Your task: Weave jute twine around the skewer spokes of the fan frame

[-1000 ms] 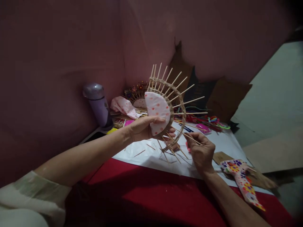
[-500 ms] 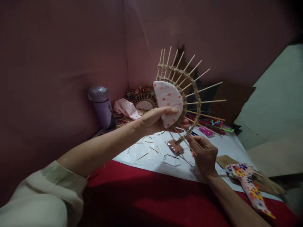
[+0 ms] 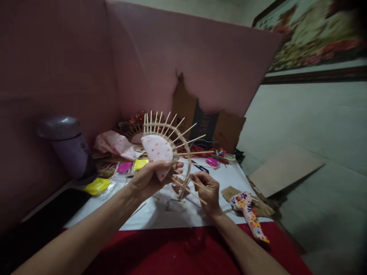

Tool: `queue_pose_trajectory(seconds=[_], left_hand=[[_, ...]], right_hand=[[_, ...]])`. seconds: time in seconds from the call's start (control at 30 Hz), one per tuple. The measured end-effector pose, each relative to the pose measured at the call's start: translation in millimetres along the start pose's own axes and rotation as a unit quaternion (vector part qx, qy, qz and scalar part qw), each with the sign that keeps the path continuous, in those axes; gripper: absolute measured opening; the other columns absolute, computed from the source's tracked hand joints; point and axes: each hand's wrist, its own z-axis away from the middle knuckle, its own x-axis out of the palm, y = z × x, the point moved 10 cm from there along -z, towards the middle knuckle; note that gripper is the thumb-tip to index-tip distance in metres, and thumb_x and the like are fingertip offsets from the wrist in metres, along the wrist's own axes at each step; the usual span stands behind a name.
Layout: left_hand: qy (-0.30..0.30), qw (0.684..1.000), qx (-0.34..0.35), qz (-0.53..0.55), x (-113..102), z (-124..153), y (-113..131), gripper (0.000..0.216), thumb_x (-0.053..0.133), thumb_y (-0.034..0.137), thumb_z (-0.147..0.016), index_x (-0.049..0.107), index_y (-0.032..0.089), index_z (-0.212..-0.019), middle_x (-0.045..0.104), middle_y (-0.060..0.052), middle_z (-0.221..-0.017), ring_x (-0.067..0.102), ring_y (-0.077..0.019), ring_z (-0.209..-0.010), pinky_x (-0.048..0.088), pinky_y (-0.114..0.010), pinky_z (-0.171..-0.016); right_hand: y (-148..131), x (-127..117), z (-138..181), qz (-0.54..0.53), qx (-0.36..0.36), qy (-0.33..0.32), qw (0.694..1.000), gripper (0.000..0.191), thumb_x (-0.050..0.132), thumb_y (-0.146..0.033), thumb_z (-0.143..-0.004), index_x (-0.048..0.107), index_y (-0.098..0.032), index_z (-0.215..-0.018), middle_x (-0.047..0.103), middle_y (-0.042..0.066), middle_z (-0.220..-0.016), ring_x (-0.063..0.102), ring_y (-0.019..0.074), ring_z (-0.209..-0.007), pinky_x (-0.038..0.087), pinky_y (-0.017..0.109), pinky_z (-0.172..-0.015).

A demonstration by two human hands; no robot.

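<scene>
My left hand (image 3: 153,173) is closed on a half-round fan piece, thumb lying over its dotted white cloth centre (image 3: 157,151). Thin wooden sticks radiate from the curved edge, and a band of brown twine (image 3: 185,141) is woven across them in an arc. At the lower right end of that arc, my right hand (image 3: 207,187) pinches around one of the lower sticks (image 3: 197,184). Whether it also grips twine there, I cannot tell. Beneath the piece, a clear packet with brown contents (image 3: 178,187) shows partly on the white table top (image 3: 226,172).
A purple bottle (image 3: 70,149) stands at the left near yellow packets (image 3: 99,186) and a pink one (image 3: 124,167). Dotted cloth (image 3: 114,144) lies behind. Torn cardboard (image 3: 229,130) leans at the back. A flower-print stuffed shape (image 3: 249,214) rests at the right edge.
The camera view has swung, bringing the framed picture and yellow packets into sight. The fan piece and both hands now appear lower and further left. Both hands keep their hold.
</scene>
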Motion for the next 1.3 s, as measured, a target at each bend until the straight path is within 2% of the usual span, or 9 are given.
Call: queue_pose_trajectory(seconds=[0.1,0.2,0.37,0.5,0.6,0.77,0.93,1.13,1.3], left_hand=[[0.039,0.999,-0.026,0.019,-12.0,6.8,-14.7,0.014,0.053,0.004,-0.07,0.065,0.005,-0.078,0.071,-0.013,-0.074,0.064,-0.0152,-0.059,0.052,-0.022,-0.054],[0.036,0.997,-0.056,0.034,-16.5,12.4,-28.6,0.014,0.053,0.009,-0.074,0.065,0.006,-0.08,0.07,-0.013,-0.072,0.065,-0.0168,-0.062,0.052,-0.024,-0.055],[-0.009,0.993,-0.099,0.07,-16.0,19.7,-47.6,0.019,0.051,0.021,-0.079,0.064,0.008,-0.079,0.069,-0.011,-0.072,0.064,-0.0208,-0.066,0.052,-0.035,-0.064],[-0.034,0.99,-0.106,0.085,-11.1,23.2,-51.4,0.023,0.048,0.028,-0.082,0.063,0.012,-0.088,0.068,-0.01,-0.075,0.063,-0.0213,-0.066,0.05,-0.035,-0.058],[-0.035,0.989,-0.111,0.085,-10.9,24.2,-54.9,0.024,0.048,0.03,-0.082,0.063,0.014,-0.09,0.067,-0.01,-0.079,0.062,-0.0225,-0.074,0.05,-0.037,-0.064],[-0.085,0.989,-0.1,0.063,-3.1,24.7,-61.6,0.017,0.057,0.011,-0.071,0.066,0.011,-0.086,0.066,-0.009,-0.082,0.061,-0.0209,-0.078,0.046,-0.038,-0.079],[-0.066,0.993,-0.096,0.032,-4.8,21.0,-66.5,0.021,0.054,0.01,-0.071,0.067,0.007,-0.087,0.066,-0.011,-0.081,0.059,-0.0165,-0.071,0.046,-0.029,-0.07],[-0.098,0.99,-0.105,0.007,4.3,21.4,-65.0,0.023,0.05,0.018,-0.074,0.066,0.005,-0.084,0.065,-0.016,-0.088,0.059,-0.0189,-0.071,0.044,-0.032,-0.068],[-0.093,0.989,-0.106,0.032,-1.6,18.9,-65.9,0.021,0.049,0.017,-0.076,0.065,0.006,-0.083,0.064,-0.014,-0.085,0.058,-0.0184,-0.074,0.044,-0.034,-0.074]], right_hand=[[3.6,1.2,-1.2,-0.001,-0.001,0.002,1.0,0.015,0.061,-0.028,-0.073,0.062,-0.016,-0.064,0.057,-0.001,-0.056,0.052,0.0117,-0.053,0.042,0.023,-0.052],[1.8,4.6,-0.4,0.004,-0.017,-0.01,1.0,0.011,0.061,-0.025,-0.073,0.065,-0.017,-0.068,0.062,0.001,-0.064,0.056,0.0132,-0.061,0.044,0.024,-0.059],[-3.4,14.3,4.6,-0.014,-0.012,-0.057,0.998,0.015,0.058,-0.026,-0.075,0.063,-0.016,-0.065,0.057,-0.001,-0.056,0.05,0.0099,-0.048,0.041,0.022,-0.048],[-5.1,16.7,6.4,-0.02,-0.001,-0.068,0.997,0.015,0.058,-0.025,-0.075,0.061,-0.016,-0.064,0.053,-0.003,-0.048,0.045,0.0082,-0.041,0.038,0.02,-0.042],[-2.5,14.9,5.9,-0.014,0.01,-0.062,0.998,0.012,0.059,-0.022,-0.073,0.061,-0.017,-0.062,0.054,-0.003,-0.049,0.044,0.0077,-0.041,0.037,0.019,-0.042],[-4.4,12.4,7.2,0.013,0.001,-0.067,0.998,0.011,0.059,-0.02,-0.072,0.062,-0.017,-0.062,0.059,0.0,-0.059,0.051,0.0109,-0.054,0.041,0.021,-0.052],[-2.2,6.6,4.5,0.013,-0.006,-0.057,0.998,0.013,0.056,-0.021,-0.073,0.063,-0.017,-0.063,0.055,-0.002,-0.053,0.048,0.0104,-0.049,0.04,0.022,-0.049],[1.3,1.0,0.2,0.019,-0.013,-0.038,0.999,0.014,0.058,-0.023,-0.073,0.062,-0.016,-0.061,0.06,0.0,-0.06,0.053,0.0122,-0.055,0.042,0.023,-0.053],[7.4,2.8,-1.5,0.012,-0.007,-0.051,0.999,0.014,0.057,-0.026,-0.075,0.064,-0.016,-0.068,0.061,0.001,-0.061,0.055,0.0126,-0.056,0.043,0.023,-0.055]])
